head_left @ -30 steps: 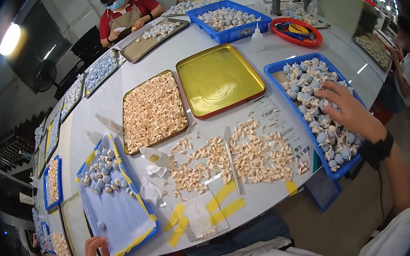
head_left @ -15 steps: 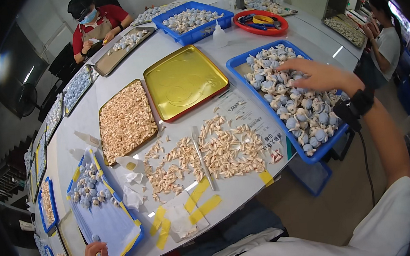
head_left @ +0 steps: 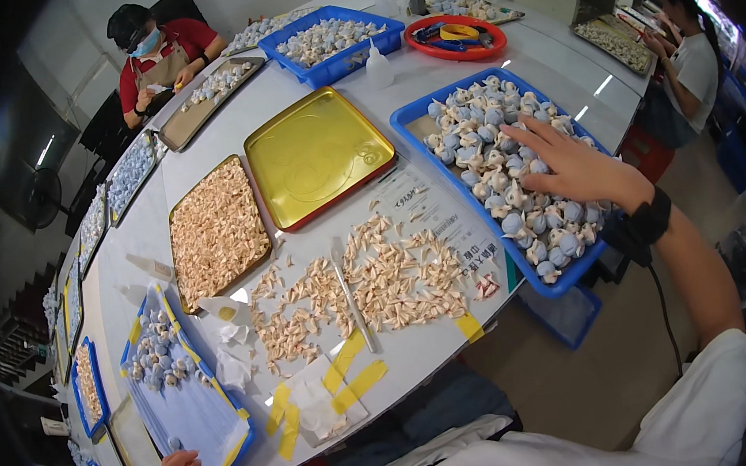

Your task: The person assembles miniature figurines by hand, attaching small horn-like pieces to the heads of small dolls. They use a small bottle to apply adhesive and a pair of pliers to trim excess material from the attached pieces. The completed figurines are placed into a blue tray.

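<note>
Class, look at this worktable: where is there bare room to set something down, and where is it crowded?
Free: the empty gold tray, and bare tabletop between the red dish and the blue bin. Crowded: the near edge, covered with loose tan pieces and yellow tape.

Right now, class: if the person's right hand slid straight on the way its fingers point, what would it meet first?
The right hand points up-left across the blue tray. It would probably first meet more of the blue-and-white pieces just ahead of its fingertips, then the tray's far rim.

White short sleeve covers the right upper arm; a black band wraps the right wrist; a thin dark cable runs down from it; both hands bare.
</note>
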The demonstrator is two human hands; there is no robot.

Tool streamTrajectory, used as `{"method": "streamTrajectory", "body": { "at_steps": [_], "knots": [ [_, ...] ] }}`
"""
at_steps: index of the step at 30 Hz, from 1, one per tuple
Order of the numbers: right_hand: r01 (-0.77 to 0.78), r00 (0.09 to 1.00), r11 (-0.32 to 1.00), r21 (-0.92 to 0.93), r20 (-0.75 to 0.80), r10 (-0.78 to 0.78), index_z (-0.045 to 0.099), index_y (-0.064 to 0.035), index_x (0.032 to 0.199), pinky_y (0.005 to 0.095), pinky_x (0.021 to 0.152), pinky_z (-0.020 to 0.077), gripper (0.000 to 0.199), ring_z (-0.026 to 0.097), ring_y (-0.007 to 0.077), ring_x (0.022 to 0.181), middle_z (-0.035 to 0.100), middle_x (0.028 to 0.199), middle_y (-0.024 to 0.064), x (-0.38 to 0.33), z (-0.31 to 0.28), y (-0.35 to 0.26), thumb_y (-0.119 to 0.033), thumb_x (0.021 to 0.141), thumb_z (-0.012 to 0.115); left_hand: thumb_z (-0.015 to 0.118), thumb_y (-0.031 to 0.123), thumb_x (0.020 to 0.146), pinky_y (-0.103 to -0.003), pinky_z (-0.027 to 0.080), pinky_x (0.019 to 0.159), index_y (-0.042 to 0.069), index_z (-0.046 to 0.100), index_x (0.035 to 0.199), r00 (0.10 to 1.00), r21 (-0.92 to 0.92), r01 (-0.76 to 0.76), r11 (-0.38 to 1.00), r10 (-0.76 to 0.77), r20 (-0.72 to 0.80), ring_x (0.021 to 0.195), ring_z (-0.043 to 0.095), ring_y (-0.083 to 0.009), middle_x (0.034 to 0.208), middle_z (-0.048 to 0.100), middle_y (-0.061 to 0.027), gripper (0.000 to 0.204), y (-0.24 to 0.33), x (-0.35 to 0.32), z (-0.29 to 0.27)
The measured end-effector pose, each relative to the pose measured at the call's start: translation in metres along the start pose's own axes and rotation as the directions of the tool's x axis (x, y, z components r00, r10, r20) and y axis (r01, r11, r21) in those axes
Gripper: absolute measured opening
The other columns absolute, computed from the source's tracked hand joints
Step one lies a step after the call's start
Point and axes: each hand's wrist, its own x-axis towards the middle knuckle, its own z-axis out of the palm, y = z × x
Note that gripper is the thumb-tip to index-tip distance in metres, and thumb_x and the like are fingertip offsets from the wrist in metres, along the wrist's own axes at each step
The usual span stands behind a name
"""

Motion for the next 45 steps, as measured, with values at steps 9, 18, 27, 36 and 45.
{"method": "streamTrajectory", "body": {
  "at_steps": [9,18,27,36,45],
  "knots": [
    [0.084,0.995,0.983,-0.163,0.065,-0.074,0.027,-0.0089,0.137,0.0408,0.104,0.0276,0.071,0.029,0.0364,0.128,0.025,0.141,0.0204,0.036,-0.007,0.006,-0.048,0.083,0.051,0.054,0.003,0.086,-0.03,0.047,0.076,-0.005,0.06,0.095,1.0,0.004,0.029,1.0,-0.029,0.002,0.086,0.059,-0.0208,0.093,0.06,-0.0123,0.013,0.0,-0.003,0.001],
    [-0.03,0.997,0.994,0.107,-0.062,0.037,0.043,-0.0077,0.123,0.0392,0.084,0.0437,0.054,0.054,0.03,0.099,0.049,0.115,0.0192,0.067,-0.037,-0.003,-0.029,0.078,0.064,0.054,0.005,0.087,-0.03,0.047,0.072,-0.004,0.06,0.094,1.0,0.044,0.02,0.999,-0.021,0.021,0.081,0.058,-0.0202,0.088,0.061,-0.0118,0.013,0.003,-0.003,-0.003],
    [0.042,0.984,0.994,-0.097,0.175,-0.025,0.05,-0.0114,0.116,0.0377,0.085,0.0424,0.049,0.05,0.0304,0.102,0.045,0.112,0.0158,0.117,-0.029,-0.021,-0.012,0.071,0.07,0.053,0.003,0.086,-0.03,0.047,0.073,-0.005,0.06,0.093,0.996,0.017,0.081,0.997,-0.082,0.044,0.081,0.058,-0.0205,0.089,0.061,-0.0119,0.013,0.004,-0.011,-0.001],
    [0.335,0.916,0.941,-0.05,0.253,-0.312,0.057,-0.0067,0.106,0.0358,0.093,0.0385,0.031,0.045,0.0276,0.114,0.04,0.126,0.0119,0.131,-0.022,-0.038,-0.012,0.077,0.062,0.053,0.004,0.086,-0.029,0.047,0.072,-0.005,0.06,0.093,0.997,0.028,0.056,0.998,-0.057,0.042,0.081,0.057,-0.0197,0.089,0.061,-0.0115,0.013,0.002,-0.012,-0.003],
    [0.285,0.838,0.921,0.265,0.397,-0.374,0.055,-0.0093,0.115,0.0336,0.093,0.0393,0.037,0.045,0.0212,0.115,0.044,0.13,0.0081,0.088,-0.046,-0.023,-0.01,0.078,0.059,0.054,0.004,0.086,-0.029,0.047,0.069,-0.004,0.06,0.095,0.99,0.031,0.133,0.991,-0.135,0.041,0.08,0.057,-0.0182,0.089,0.061,-0.0107,0.013,-0.012,-0.027,-0.005]
  ]
}}
